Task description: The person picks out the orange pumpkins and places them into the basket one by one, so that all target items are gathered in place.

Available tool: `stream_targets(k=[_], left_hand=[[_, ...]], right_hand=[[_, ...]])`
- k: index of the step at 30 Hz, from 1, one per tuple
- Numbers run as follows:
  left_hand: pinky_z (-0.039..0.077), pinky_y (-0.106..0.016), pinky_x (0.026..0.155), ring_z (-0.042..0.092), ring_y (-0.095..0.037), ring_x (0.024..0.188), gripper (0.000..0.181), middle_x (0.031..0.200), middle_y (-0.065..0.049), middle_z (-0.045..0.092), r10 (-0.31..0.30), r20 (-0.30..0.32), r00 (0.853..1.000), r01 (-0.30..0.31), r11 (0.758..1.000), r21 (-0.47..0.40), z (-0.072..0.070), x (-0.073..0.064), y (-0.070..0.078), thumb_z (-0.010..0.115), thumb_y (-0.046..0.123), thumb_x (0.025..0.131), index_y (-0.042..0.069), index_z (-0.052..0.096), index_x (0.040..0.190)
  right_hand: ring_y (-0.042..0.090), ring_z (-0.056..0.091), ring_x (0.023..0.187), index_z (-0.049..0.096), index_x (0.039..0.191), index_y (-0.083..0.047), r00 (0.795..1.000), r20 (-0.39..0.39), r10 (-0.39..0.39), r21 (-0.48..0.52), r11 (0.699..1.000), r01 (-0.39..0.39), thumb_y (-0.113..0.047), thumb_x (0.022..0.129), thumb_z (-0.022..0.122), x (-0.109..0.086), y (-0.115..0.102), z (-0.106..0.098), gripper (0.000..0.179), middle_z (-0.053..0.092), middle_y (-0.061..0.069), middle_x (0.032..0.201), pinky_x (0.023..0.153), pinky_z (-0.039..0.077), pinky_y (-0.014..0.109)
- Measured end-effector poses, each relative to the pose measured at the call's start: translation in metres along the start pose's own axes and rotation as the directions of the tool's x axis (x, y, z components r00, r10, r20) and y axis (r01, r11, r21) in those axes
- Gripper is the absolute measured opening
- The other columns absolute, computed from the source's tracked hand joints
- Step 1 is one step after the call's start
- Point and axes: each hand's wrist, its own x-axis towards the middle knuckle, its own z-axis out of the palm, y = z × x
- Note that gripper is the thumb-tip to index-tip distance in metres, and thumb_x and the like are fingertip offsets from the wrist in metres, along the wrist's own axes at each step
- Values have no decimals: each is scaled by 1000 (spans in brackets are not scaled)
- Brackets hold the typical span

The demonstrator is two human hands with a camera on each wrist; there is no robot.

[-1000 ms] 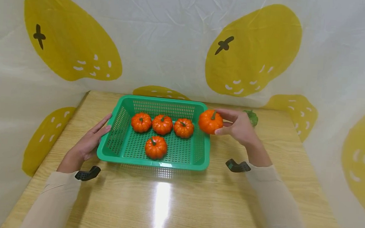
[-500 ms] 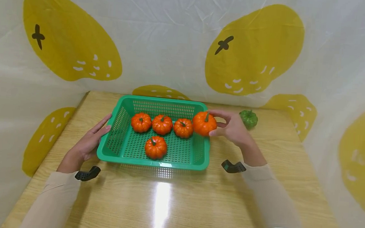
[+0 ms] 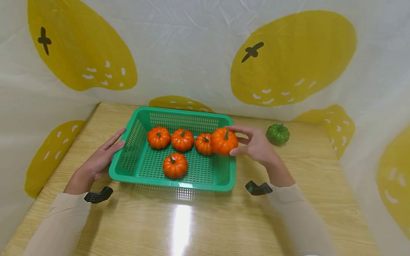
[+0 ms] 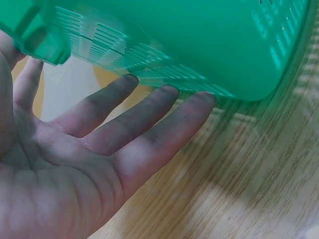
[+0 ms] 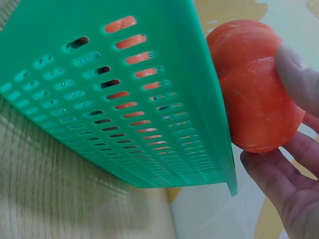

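My right hand (image 3: 255,145) grips a small orange pumpkin (image 3: 223,141) between thumb and fingers. It is over the right end of the green plastic basket (image 3: 186,184); in the right wrist view the pumpkin (image 5: 254,89) shows just beyond the rim. Several similar pumpkins lie in the basket: a row including the leftmost pumpkin (image 3: 158,137), and one front pumpkin (image 3: 175,166). The held pumpkin partly hides the row's right one. My left hand (image 3: 101,156) holds the basket's left rim with thumb and index finger. Its other fingers (image 4: 164,124) extend along the perforated side in the left wrist view.
A green pumpkin-shaped vegetable (image 3: 277,134) stands on the wooden table (image 3: 141,226), right of the basket near the back edge. A white curtain (image 3: 182,43) with yellow fruit prints hangs behind and at both sides. Black wrist devices sit on both sleeves.
My right hand has brought the orange pumpkin leftward from the basket's right rim to over its interior. The green vegetable is now fully uncovered. The left hand and basket have stayed still.
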Motion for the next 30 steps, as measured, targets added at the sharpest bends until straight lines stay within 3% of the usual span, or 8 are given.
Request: stream_targets(k=[4, 9, 17, 30], left_hand=[[63, -35, 82, 73, -11, 102, 65, 124, 12, 65, -2, -7, 1000, 2, 1000, 2, 0, 1, -1, 46, 39, 112, 49, 10, 165], [63, -35, 82, 73, -10, 103, 65, 124, 14, 64, -15, -28, 999, 15, 1000, 13, 0, 1, -1, 46, 41, 111, 50, 10, 165], [63, -35, 82, 73, -10, 104, 65, 126, 14, 62, -17, -32, 999, 18, 1000, 23, 0, 1, 0, 46, 42, 111, 50, 10, 165], [63, -36, 84, 71, -9, 106, 65, 131, 11, 53, -23, -42, 999, 25, 998, 52, 0, 1, 1, 46, 45, 110, 52, 10, 164]], right_hand=[[41, 55, 139, 61, 140, 7, 1000, 0, -12, -56, 998, 12, 17, 70, 85, 1, -1, 2, 74, 59, 24, 147, 111, 51, 35], [37, 55, 140, 64, 139, 2, 1000, 4, -29, -124, 992, 29, 14, 69, 88, 3, 1, 4, 74, 61, 21, 146, 113, 49, 43], [37, 56, 137, 64, 139, 2, 999, 34, -38, -135, 990, 42, 12, 70, 88, 6, -2, 10, 74, 62, 20, 146, 116, 47, 50], [38, 61, 132, 65, 138, 2, 994, 72, -80, -173, 981, 92, 4, 70, 93, 10, 0, 15, 74, 64, 20, 143, 114, 48, 49]])
